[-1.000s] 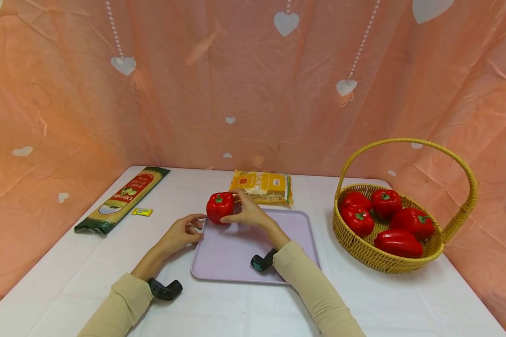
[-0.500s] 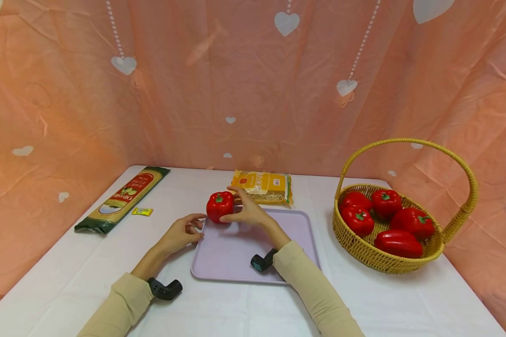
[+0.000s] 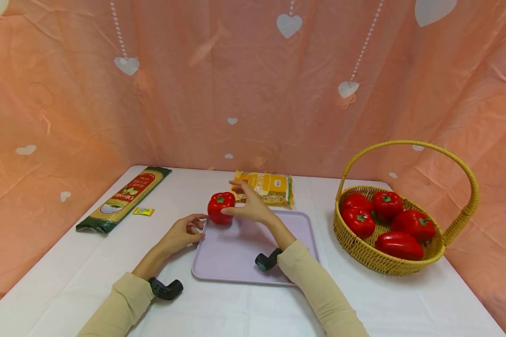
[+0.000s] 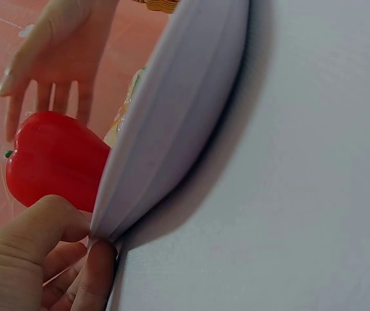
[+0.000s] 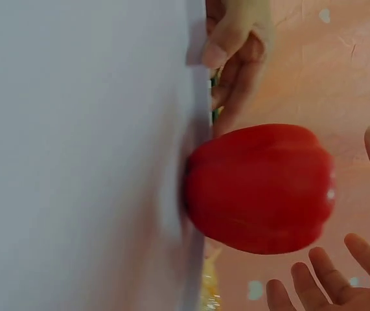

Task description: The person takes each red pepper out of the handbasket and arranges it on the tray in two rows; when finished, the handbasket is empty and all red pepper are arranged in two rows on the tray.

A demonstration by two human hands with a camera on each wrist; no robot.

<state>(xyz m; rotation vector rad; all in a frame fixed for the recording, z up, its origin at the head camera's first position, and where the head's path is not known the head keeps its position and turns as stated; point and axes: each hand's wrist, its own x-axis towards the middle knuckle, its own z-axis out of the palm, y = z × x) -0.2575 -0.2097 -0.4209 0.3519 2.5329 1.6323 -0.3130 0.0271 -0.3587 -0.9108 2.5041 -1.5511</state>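
Peach cloth [image 3: 253, 93] hung behind; one pepper [image 3: 217, 209] seemed placed, far left on the tray [image 3: 232, 262] (basket [image 3: 375, 260]: five left). Right hand [image 3: 253, 207] spread, empty; whether my left hand [image 3: 179, 236] pinched the tray, I couldn't tell.

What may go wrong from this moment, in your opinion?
The pepper stands at the far left corner of the tray, so a bump might tip it over the rim. The open right hand is close beside it and could brush it. The left hand is at the tray's edge; a pull there might jolt the pepper.
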